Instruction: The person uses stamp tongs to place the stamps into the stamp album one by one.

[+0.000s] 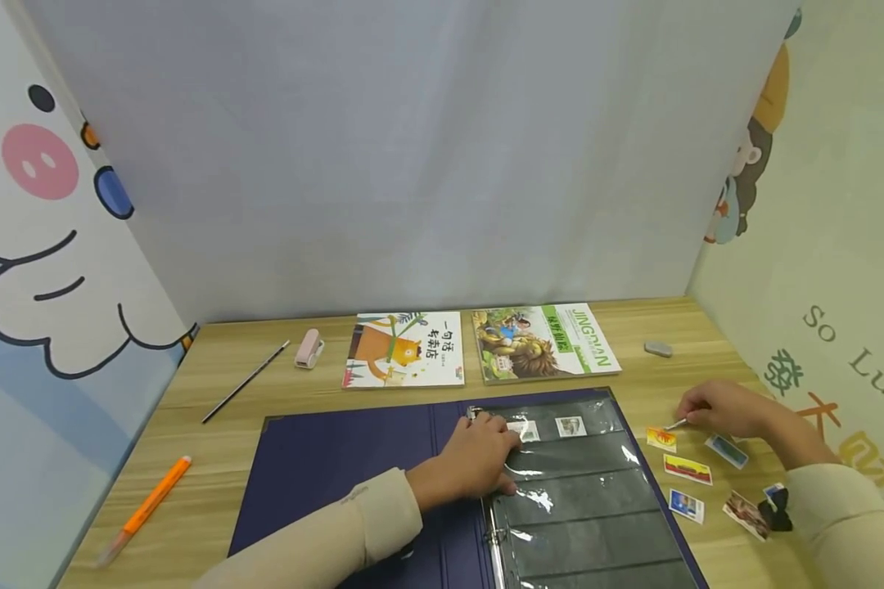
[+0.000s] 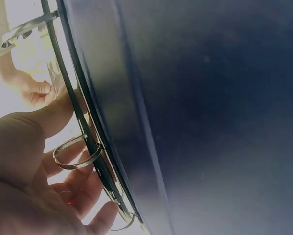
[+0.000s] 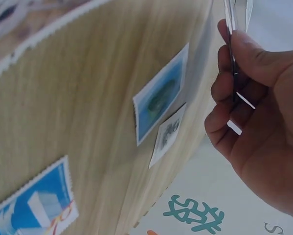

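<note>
A dark blue ring-bound stamp album (image 1: 339,466) lies open, with black pocket pages on its right side. My left hand (image 1: 479,458) rests over the inner edge of the pages, beside the metal rings (image 2: 78,154). Two stamps, one a small pale stamp (image 1: 570,426), sit in the top pocket row; the other is partly behind my fingers. Right of the album, my right hand (image 1: 729,409) pinches metal tweezers (image 3: 233,29). Their tips are at a yellow-and-red stamp (image 1: 661,439); whether they grip it I cannot tell.
Several loose stamps, including a red-and-yellow strip (image 1: 687,469) and a blue stamp (image 1: 686,506), lie right of the album. Behind it are two picture books (image 1: 405,350), with a grey eraser (image 1: 658,349) to their right. A pencil (image 1: 246,381), pink stapler-like object (image 1: 309,349) and orange marker (image 1: 147,507) lie left.
</note>
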`<move>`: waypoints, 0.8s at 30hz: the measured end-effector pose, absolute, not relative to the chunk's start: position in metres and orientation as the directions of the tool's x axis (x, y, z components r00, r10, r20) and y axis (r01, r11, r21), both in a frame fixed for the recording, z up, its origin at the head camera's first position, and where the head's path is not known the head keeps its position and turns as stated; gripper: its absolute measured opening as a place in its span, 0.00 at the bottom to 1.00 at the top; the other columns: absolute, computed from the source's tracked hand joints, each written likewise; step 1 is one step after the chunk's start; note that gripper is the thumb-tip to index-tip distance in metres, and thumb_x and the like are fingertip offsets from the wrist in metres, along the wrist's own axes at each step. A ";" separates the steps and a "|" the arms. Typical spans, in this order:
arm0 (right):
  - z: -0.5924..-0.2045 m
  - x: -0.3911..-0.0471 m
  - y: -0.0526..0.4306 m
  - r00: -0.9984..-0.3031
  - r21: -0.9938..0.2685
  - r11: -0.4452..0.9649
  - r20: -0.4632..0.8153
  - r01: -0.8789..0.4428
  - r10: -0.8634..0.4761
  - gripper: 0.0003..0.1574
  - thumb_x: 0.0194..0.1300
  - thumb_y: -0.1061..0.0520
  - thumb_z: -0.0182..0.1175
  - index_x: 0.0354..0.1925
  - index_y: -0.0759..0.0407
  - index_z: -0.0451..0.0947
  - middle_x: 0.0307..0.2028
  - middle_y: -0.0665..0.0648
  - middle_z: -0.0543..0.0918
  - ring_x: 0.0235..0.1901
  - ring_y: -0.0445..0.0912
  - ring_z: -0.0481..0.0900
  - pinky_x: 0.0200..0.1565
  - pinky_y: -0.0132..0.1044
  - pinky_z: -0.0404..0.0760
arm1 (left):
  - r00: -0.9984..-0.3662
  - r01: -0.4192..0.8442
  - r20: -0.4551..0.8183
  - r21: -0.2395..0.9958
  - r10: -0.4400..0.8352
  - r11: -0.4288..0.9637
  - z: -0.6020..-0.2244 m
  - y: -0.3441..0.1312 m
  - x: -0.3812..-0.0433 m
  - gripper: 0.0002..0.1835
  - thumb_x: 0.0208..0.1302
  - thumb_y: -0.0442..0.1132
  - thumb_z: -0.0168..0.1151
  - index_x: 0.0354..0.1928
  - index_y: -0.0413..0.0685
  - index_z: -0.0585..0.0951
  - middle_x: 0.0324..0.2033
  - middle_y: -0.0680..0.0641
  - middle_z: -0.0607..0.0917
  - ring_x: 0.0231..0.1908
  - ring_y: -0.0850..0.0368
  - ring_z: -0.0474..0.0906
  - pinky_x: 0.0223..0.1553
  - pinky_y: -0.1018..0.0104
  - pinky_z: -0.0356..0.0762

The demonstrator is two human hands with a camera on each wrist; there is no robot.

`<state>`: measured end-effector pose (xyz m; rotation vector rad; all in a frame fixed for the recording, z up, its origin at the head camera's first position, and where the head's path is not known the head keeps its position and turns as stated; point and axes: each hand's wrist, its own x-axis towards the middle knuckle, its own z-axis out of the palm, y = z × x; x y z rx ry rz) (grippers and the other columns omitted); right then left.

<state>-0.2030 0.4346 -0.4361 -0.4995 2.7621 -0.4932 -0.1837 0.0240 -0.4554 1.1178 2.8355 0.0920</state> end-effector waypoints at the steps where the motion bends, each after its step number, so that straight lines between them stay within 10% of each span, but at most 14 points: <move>1: -0.435 -0.203 0.434 -0.900 -0.381 0.884 -0.226 -0.272 -0.374 0.10 0.65 0.62 0.56 0.30 0.49 0.80 0.27 0.43 0.79 0.25 0.31 0.68 0.30 0.29 0.68 | -0.732 0.669 -0.070 0.109 0.677 0.735 -0.456 0.024 -0.184 0.28 0.48 0.62 0.70 0.51 0.63 0.78 0.50 0.54 0.79 0.53 0.54 0.71 0.51 0.52 0.69; 24: -0.414 -0.230 0.357 -0.880 -0.488 0.799 -0.119 -0.351 -0.459 0.08 0.69 0.62 0.53 0.36 0.60 0.79 0.31 0.55 0.82 0.26 0.35 0.67 0.31 0.32 0.69 | -0.745 0.614 -0.124 0.255 0.655 0.747 -0.455 0.027 -0.193 0.33 0.41 0.58 0.76 0.51 0.61 0.76 0.50 0.53 0.77 0.46 0.55 0.66 0.43 0.60 0.61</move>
